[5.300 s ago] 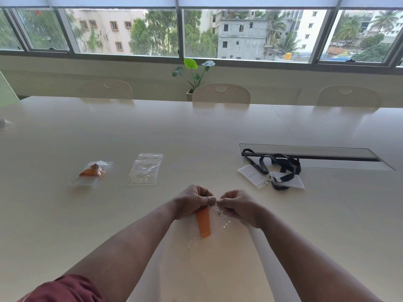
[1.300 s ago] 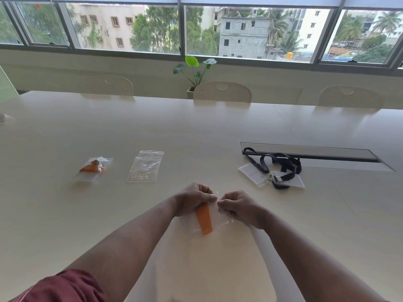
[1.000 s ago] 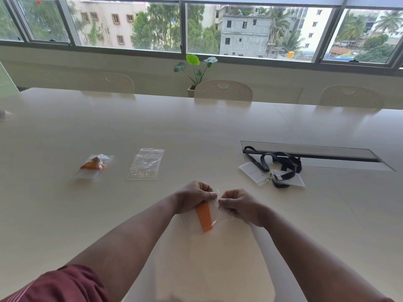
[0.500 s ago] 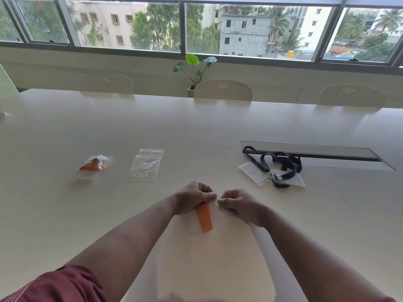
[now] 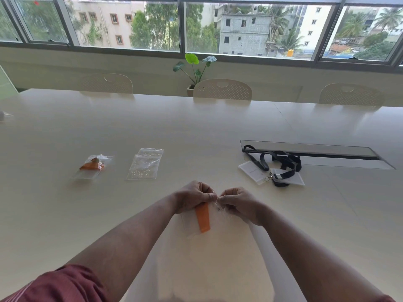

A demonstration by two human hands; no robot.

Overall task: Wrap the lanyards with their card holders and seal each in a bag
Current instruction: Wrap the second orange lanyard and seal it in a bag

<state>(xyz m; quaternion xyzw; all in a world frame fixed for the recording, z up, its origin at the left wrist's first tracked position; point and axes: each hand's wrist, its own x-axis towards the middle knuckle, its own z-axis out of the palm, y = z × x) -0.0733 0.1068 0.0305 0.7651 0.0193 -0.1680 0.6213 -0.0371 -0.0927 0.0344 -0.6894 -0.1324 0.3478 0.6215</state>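
Beyond the hands (image 5: 216,200), black lanyards (image 5: 278,163)

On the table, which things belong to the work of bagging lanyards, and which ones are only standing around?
Belongs to the job:
- clear bag with orange lanyard, pinched at its top by left hand and right hand
- packed orange bag
- empty clear bag
- black lanyards with card holders

Just there:
- potted plant
- chairs
- table's cable hatch
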